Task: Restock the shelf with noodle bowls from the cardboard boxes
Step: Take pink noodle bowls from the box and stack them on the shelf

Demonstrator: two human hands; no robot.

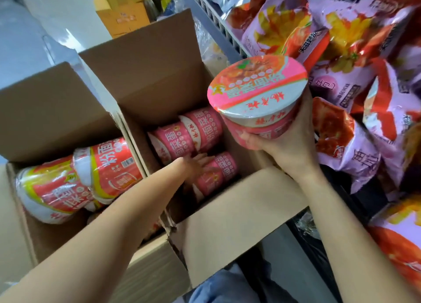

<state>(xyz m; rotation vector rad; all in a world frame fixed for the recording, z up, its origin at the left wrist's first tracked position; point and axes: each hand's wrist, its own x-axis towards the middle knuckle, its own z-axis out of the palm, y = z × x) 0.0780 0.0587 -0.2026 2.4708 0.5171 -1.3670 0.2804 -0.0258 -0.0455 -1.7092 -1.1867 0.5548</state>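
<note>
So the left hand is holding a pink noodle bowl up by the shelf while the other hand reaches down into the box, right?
Not quite: in the head view it is the right hand that holds the pink noodle bowl up by the shelf, while the left hand reaches down into the box.

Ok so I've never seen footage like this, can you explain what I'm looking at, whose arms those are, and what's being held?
The one picture comes from a camera worn on a person's head, looking down at their own bare arms. The right hand grips a pink noodle bowl from below, lifted above an open cardboard box. The left hand reaches into that box, its fingers resting on the pink bowls lying inside. A second box to the left holds red bowls. At the right, a shelf is piled with snack bags.
</note>
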